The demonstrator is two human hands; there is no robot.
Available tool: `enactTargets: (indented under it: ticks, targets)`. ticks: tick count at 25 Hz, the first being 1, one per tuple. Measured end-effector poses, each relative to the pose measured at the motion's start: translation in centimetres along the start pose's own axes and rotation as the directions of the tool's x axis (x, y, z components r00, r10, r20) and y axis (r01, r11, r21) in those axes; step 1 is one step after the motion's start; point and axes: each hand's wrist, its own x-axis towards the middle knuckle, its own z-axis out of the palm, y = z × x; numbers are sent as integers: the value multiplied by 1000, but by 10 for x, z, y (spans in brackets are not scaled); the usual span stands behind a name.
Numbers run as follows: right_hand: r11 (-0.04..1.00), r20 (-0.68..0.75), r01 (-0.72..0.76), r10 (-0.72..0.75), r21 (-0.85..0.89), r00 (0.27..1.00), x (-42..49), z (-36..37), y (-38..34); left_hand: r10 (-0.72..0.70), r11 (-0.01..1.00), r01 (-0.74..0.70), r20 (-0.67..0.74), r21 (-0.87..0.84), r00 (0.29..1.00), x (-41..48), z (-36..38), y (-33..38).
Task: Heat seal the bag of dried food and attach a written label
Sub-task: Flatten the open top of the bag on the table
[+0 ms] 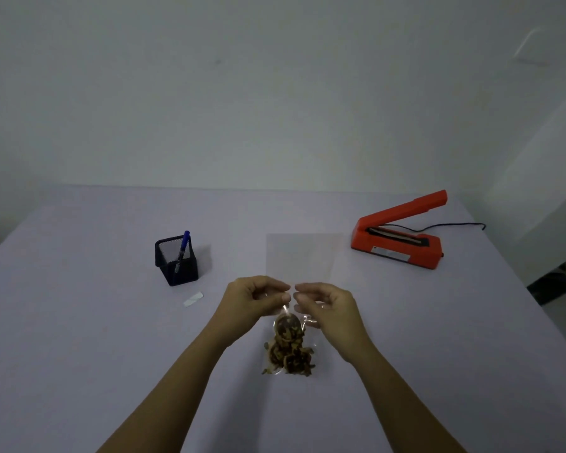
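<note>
The clear bag of dried food rests on the counter at front centre, its top raised between both hands. The left hand and right hand each hold a closed grip, fingertips pinching the bag's top, almost touching each other. Just behind them lies a clear plastic sheet. The red heat sealer stands at the right, arm lifted. At the left, a blue pen stands in a black mesh pen cup, with a white label near it.
</note>
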Motion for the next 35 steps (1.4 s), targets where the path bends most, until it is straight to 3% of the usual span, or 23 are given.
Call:
enactTargets:
  ticks: [5, 9, 13, 17, 24, 28, 31, 33, 35]
  targets:
    - [981, -16, -193, 192, -34, 981, 12, 8, 68, -222, 975, 221, 22, 28, 975, 13, 8, -70]
    - [957, -16, -269, 268, -106, 963, 35, 7, 112, -276, 946, 275, -21, 172, 961, 29, 17, -116]
    - [949, -10, -281, 282, -141, 959, 52, 1, 134, -313, 933, 311, -16, 184, 949, 44, 18, -137]
    - [933, 55, -273, 293, -233, 954, 60, -10, 147, -279, 918, 274, -24, 287, 960, 50, 15, -145]
    - [913, -63, -265, 258, -310, 964, 63, -10, 152, -193, 920, 241, -176, 310, 965, 44, 23, -156]
    - [889, -89, -280, 266, -362, 960, 64, -9, 153, -160, 914, 204, -149, 352, 976, 42, 26, -157]
    - [806, -58, -113, 98, -581, 994, 64, -10, 153, -33, 848, 93, -123, 522, 992, 40, 29, -161]
    - [708, 145, 148, -65, -691, 987, 65, -11, 150, 109, 758, -23, -92, 652, 990, 42, 27, -167]
    - [599, 367, 350, -99, -720, 925, 69, -10, 148, 193, 686, -166, 42, 709, 980, 46, 26, -170]
